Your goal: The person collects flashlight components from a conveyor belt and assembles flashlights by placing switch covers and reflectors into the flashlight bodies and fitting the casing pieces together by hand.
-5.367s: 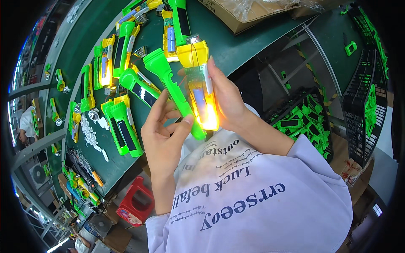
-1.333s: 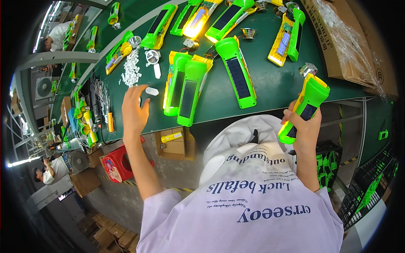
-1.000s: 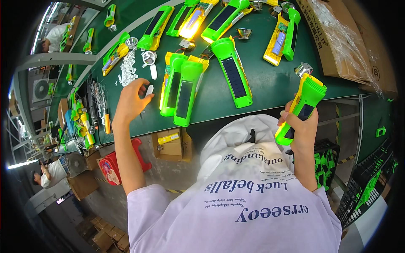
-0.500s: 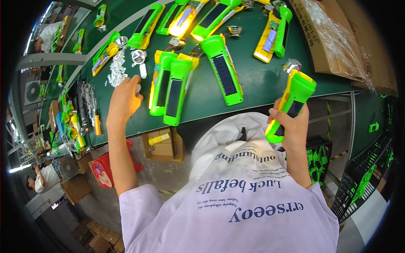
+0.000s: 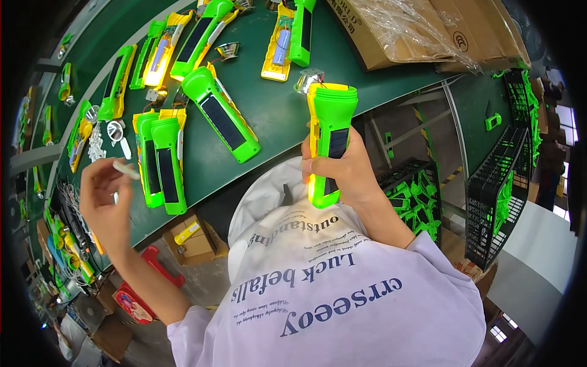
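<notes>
Right hand clamped round green torch, upright at chest, off the table. Left hand pinches small white part at fingertips. Risk: shallow pinch, part likely drops floorward.

torches on table | carton behind, right

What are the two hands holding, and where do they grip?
The right hand grips a green and yellow flashlight around its lower handle. The left hand pinches a small white plastic piece by one end between its fingertips.
</notes>
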The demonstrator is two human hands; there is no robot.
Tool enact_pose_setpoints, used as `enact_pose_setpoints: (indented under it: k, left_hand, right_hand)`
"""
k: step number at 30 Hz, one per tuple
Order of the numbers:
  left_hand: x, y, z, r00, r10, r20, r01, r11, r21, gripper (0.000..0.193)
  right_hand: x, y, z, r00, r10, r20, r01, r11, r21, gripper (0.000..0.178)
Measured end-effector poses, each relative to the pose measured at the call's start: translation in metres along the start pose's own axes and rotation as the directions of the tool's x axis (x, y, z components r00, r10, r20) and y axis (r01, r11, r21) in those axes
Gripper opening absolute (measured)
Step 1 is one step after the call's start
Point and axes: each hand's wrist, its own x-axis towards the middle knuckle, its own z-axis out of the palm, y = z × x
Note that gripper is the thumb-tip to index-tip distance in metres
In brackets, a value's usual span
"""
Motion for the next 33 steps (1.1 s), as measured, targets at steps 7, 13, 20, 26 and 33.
enact_pose_setpoints:
  k: [7, 13, 20, 26, 33]
  left_hand:
    - [-0.024, 0.08, 0.141, 0.96, -0.024, 0.279, 0.219, 0.683, -0.696, 0.032]
    - [-0.026, 0.095, 0.159, 0.934, -0.046, 0.354, 0.295, 0.658, -0.692, 0.025]
    - [-0.033, 0.104, 0.169, 0.939, -0.067, 0.338, 0.286, 0.698, -0.656, 0.024]
    - [-0.044, 0.098, 0.175, 0.978, 0.019, 0.207, 0.08, 0.886, -0.457, 0.021]
    - [-0.046, 0.086, 0.185, 0.975, 0.203, 0.091, -0.169, 0.94, -0.295, 0.02]
  right_hand:
    - [-0.003, 0.003, -0.003, 0.996, -0.017, 0.089, 0.019, 1.0, -0.015, 0.05]
    - [-0.007, 0.001, -0.002, 0.993, -0.088, 0.076, 0.1, 0.981, -0.165, 0.061]
    - [-0.007, 0.002, -0.007, 0.977, -0.207, 0.046, 0.212, 0.948, -0.235, 0.061]
    - [-0.01, 0.0, -0.004, 0.974, -0.219, 0.055, 0.226, 0.948, -0.224, 0.057]
    - [-0.007, -0.001, -0.014, 0.971, -0.211, 0.113, 0.232, 0.947, -0.223, 0.055]
